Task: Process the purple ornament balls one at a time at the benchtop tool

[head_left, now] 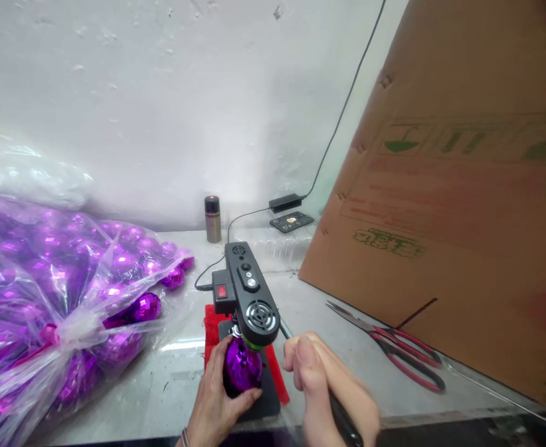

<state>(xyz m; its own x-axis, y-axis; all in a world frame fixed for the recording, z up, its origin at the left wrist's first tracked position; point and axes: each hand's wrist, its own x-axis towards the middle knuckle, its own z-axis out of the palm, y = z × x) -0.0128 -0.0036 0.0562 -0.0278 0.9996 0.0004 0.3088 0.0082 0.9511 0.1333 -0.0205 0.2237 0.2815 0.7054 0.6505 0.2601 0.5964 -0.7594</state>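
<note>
Leaning against the wall at about two o'clock, a large brown cardboard sheet point(459, 205) fills the right part of the view, and at nine o'clock a clear plastic bag point(44, 292) full of shiny purple ornaments lies on the pale tabletop point(310, 310). Near six o'clock stands a small black machine point(249, 292) with a red switch on its side; its arm reaches toward the person over a black base on a red mat point(210, 329). Red-handled scissors point(394, 347) lie at four o'clock, well apart from the machine, and a small metal cylinder point(212, 218) stands at twelve o'clock by the wall. The purple ornament point(241, 366) sits under the head of the machine, its long axis nearly upright with the neck pointing up into the head. The left hand point(219, 397) is clamped on this ornament from its seven o'clock side, thumb across the lower front. The right hand point(328, 391) is just beside it at three o'clock, its fingers closed together around a thin dark lever point(342, 419) that runs up to the machine. The left hand is the nearer one, already touching. The contact point between ornament neck and machine head is hidden, and the lever's lower end is cut off by the picture edge.
</note>
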